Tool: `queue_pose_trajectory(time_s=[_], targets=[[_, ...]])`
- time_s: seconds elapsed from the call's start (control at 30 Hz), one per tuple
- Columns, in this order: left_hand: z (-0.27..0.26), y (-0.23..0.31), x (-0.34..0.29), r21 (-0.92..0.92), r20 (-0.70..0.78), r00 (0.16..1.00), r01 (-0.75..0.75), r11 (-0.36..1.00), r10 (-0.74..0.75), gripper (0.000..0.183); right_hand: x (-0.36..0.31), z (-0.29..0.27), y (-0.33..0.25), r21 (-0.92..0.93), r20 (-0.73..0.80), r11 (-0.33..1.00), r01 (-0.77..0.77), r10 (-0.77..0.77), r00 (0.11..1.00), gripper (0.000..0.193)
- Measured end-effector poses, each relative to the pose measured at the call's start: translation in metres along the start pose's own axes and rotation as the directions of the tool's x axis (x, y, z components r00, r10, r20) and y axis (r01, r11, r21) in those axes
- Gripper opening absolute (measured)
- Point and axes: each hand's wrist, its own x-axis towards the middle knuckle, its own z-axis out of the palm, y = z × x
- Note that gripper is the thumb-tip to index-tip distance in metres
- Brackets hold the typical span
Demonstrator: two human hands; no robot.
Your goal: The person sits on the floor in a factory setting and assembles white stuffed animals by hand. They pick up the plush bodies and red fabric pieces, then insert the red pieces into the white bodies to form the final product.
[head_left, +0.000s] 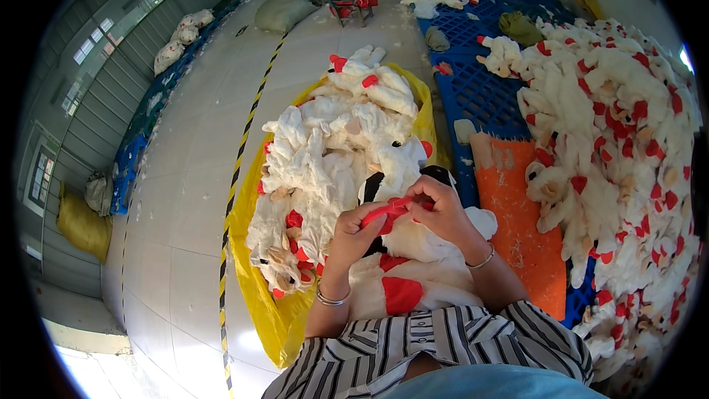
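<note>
Both of my hands meet in front of me over a white plush toy skin [432,270] with red patches, which lies across my lap. My left hand [357,226] pinches one end of a red fabric piece [386,211]. The fingers of my right hand [437,205] are closed on its other end. Whether the red piece is joined to the white skin is hidden by my hands. Just beyond my hands, a heap of limp white plush skins [332,140] with red parts rests on a yellow plastic sheet [255,281].
On my right, a large pile of similar plush skins [613,140] covers blue pallets [480,92]. Between pile and lap lies an orange mat [517,214]. A small chair [350,4] and a stuffed sack [283,12] stand farther off. Yellow-black tape [235,170] runs along the floor.
</note>
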Motion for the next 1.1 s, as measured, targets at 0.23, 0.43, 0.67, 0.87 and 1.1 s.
queue_pose_trajectory(time_s=[0.23,0.43,0.67,0.87,1.1], targets=[[-0.003,-0.016,-0.002,-0.029,0.044,0.998,-0.050,0.998,0.051,0.014,0.000,0.001,0.001,-0.052,0.077,0.995,0.079,-0.075,0.994,0.007],[-0.078,-0.004,0.000,-0.159,-0.641,0.760,-0.271,0.949,0.110,0.017,0.008,-0.067,0.015,-0.269,-0.290,0.957,-0.111,0.030,0.957,0.009],[-0.127,0.027,-0.025,-0.215,-0.719,0.644,-0.563,0.798,0.262,0.017,-0.002,-0.160,-0.026,0.037,-0.235,0.998,-0.059,0.066,0.970,0.019],[-0.137,0.057,0.021,-0.345,-0.537,0.791,-0.523,0.780,0.293,0.029,0.029,-0.192,-0.049,-0.006,-0.345,0.994,0.114,-0.109,0.932,0.023],[-0.054,-0.080,0.036,-0.345,-0.138,0.881,0.385,0.856,-0.452,0.078,0.041,-0.100,0.053,-0.347,0.073,0.901,-0.261,0.303,0.950,0.061]])
